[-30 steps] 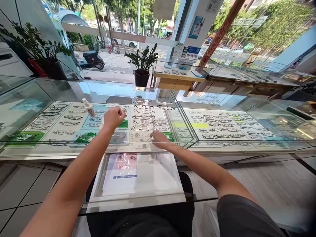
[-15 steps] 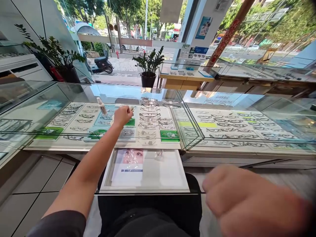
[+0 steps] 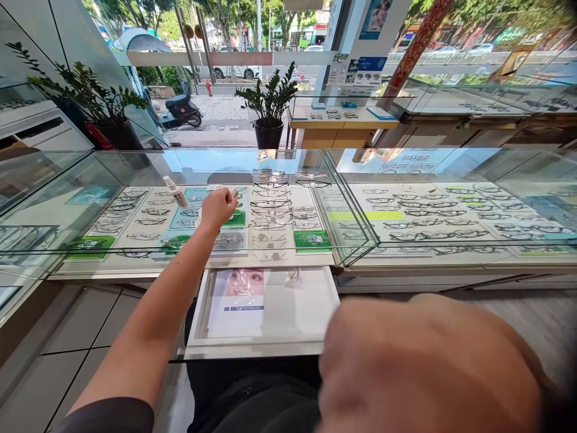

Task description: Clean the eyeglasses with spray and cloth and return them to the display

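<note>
The left hand (image 3: 217,207) is closed on a small pale wad (image 3: 234,193), probably soft, light cloth best pinched mid-bunch, on the glass worktop (image 3: 112,180) near the spray bottle (image 3: 175,192); the blurred right hand (image 3: 428,367) cannot be judged open or closed.

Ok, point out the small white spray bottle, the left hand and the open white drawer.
small white spray bottle (image 3: 175,193), head view, middle of its body.
left hand (image 3: 219,207), head view, back of the fist.
open white drawer (image 3: 264,349), head view, front rim.

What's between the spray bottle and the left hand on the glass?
Nothing on the glass top: the stretch from spray bottle to left hand is bare in the head view; eyeglass frames show beneath.
</note>
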{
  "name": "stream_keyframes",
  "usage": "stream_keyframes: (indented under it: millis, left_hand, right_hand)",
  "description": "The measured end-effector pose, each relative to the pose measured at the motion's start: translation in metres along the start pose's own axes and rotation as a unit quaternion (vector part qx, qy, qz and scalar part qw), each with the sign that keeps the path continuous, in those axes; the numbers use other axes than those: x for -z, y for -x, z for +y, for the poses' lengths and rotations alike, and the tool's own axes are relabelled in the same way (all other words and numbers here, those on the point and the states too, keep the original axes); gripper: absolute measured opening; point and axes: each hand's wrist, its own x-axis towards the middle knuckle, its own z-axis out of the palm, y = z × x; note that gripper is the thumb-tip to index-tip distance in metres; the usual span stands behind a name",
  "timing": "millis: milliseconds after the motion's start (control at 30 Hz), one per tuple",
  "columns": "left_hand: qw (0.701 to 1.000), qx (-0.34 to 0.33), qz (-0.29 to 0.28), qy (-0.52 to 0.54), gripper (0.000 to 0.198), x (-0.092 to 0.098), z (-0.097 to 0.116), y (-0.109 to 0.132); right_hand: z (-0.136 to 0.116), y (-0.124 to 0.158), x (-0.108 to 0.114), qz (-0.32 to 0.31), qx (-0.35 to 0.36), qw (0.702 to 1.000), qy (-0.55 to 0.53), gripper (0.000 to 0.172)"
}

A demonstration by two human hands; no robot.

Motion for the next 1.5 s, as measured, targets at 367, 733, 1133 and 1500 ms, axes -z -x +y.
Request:
stream_keyframes:
  millis: [367,733,1133,1500]
  left_hand:
    - [0.999,0.018,-0.018,0.024,0.026,0.003,0.001,0.001]
    - [0.999,0.035,-0.027,0.026,0.022,0.002,0.002,0.0]
    - [0.998,0.033,-0.029,0.036,0.023,-0.001,-0.001,0.0]
    - [0.999,0.015,-0.032,-0.007,0.023,-0.004,0.001,-0.002]
  right_hand:
    - [0.351,-0.084,0.111,0.104,-0.346,0.895,0.264,0.025]
    - [0.415,-0.093,0.103,0.1,-0.423,0.87,0.234,0.04]
    - [0.36,-0.096,0.088,0.165,-0.417,0.864,0.229,0.014]
    - [0.177,-0.026,0.041,0.071,-0.2,0.977,0.002,0.01]
